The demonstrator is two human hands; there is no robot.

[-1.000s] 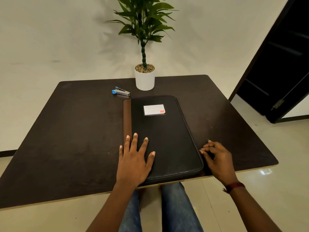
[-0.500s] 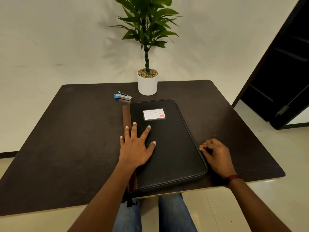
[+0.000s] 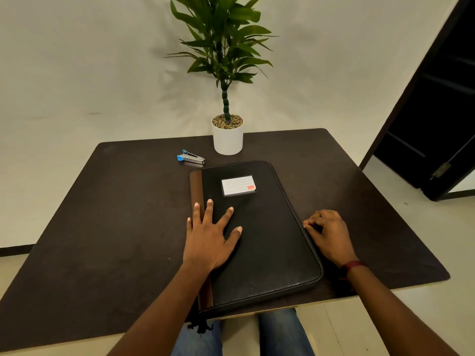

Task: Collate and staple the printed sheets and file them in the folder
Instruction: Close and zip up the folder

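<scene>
Folder (image 3: 270, 240) lies shut on the counter (image 3: 115, 214), flat under the left hand (image 3: 208, 242), fingers (image 3: 209, 209) spread.
Right hand (image 3: 331, 235) curls against the folder edge at its fingertips, grip unclear; the folder looks stiff, padded and fairly heavy, so lift the cover there.

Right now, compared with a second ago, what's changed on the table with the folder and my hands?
The left hand slid farther up the folder, flat on its cover. The right hand, fingers curled, moved along the folder's right edge away from the near corner; whether it pinches anything is unclear. The folder is closed as before, and the stapler and potted plant kept their places.
</scene>
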